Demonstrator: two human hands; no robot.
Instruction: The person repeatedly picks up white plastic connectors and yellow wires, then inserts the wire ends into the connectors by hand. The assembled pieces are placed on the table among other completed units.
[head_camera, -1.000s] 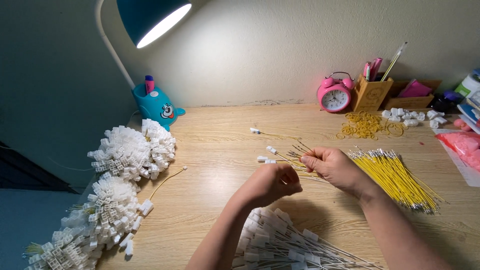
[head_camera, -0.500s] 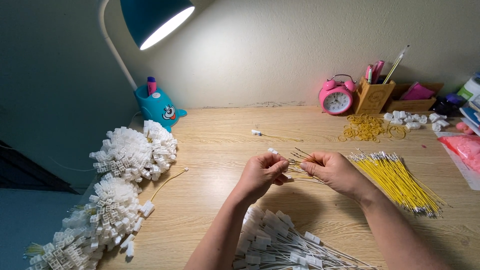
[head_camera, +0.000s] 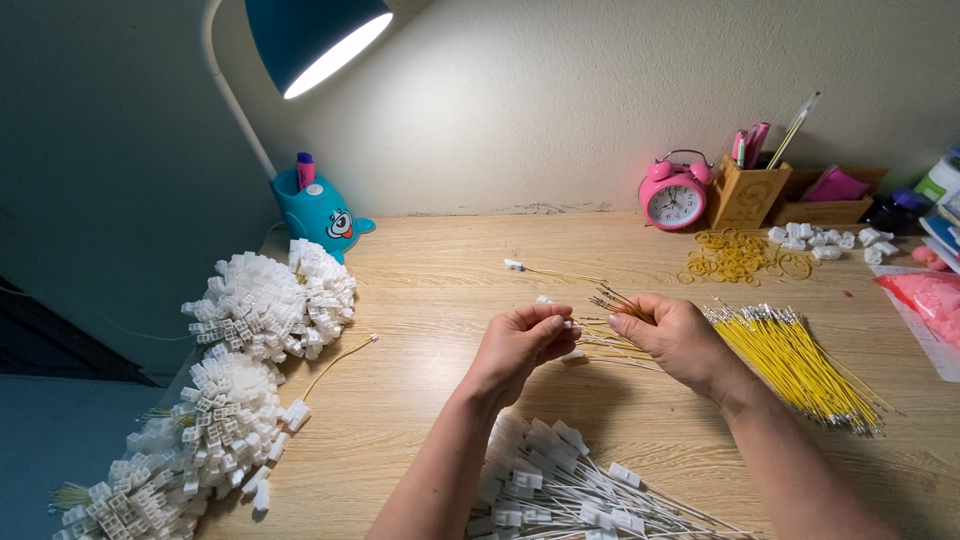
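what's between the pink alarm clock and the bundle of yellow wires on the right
In the head view, a loose pile of yellow rubber bands lies between the pink alarm clock and the yellow wire bundle.

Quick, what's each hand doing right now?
Left hand: closed, pinching a white connector.
Right hand: closed on a few yellow wires.

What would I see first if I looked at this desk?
Probably the two hands in the middle: the left hand and the right hand pinch a few thin yellow wires between them. Then the fluffy piles of white connectors on the left, and the pink alarm clock at the back by the wall.
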